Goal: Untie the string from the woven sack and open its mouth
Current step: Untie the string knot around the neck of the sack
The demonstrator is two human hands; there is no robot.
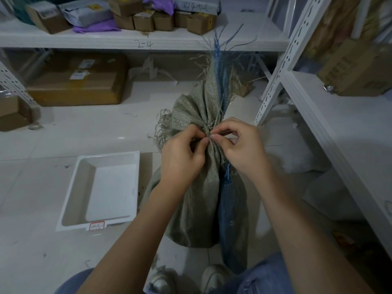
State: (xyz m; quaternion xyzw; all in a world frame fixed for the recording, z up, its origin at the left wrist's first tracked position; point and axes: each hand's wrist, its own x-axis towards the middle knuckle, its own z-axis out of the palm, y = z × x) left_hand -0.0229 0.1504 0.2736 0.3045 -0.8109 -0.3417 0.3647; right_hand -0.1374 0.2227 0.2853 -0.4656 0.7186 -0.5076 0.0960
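Note:
A grey-green woven sack with a blue stripe stands upright on the floor between my knees. Its neck is gathered tight, and the frayed mouth fans out above the tie. A thin string is wound around the neck. My left hand pinches at the knot from the left with thumb and forefinger. My right hand pinches it from the right, fingertips almost touching those of the left. The knot itself is mostly hidden by my fingers.
A white shallow tray lies on the tiled floor left of the sack. White metal shelving stands close on the right and behind, loaded with cardboard boxes. A white bag lies on the floor at the right.

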